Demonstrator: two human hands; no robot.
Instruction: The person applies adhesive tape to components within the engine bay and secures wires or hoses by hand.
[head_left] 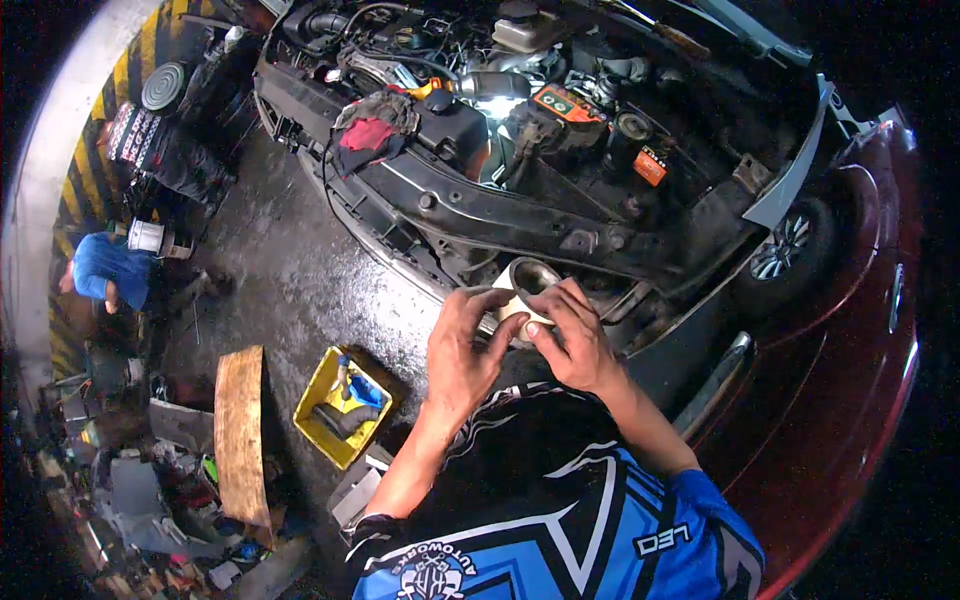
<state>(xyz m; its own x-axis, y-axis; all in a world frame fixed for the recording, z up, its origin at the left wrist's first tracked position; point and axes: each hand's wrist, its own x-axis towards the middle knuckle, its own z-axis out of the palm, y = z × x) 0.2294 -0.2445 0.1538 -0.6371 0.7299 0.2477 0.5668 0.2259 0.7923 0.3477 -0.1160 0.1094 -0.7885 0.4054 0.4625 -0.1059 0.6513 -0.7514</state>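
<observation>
A cream-white, ring-shaped roll of tape (516, 306) is held up in front of my chest, near the front edge of an open engine bay. My left hand (462, 345) grips its left side with bent fingers, the thumb pressing near the lower edge. On the other side, my right hand (577, 340) pinches the roll, its thumb close to the left thumb. The fingers partly cover the roll, and its dark hollow faces up.
A work light (495, 85) shines in the engine bay near a battery (570, 103); a red-and-black cloth (368, 135) lies on its front edge. A yellow crate (302, 420) with tools stands at left, beside a wooden board (240, 430). A person (112, 268) bends at far left; a dark red car (830, 420) is at right.
</observation>
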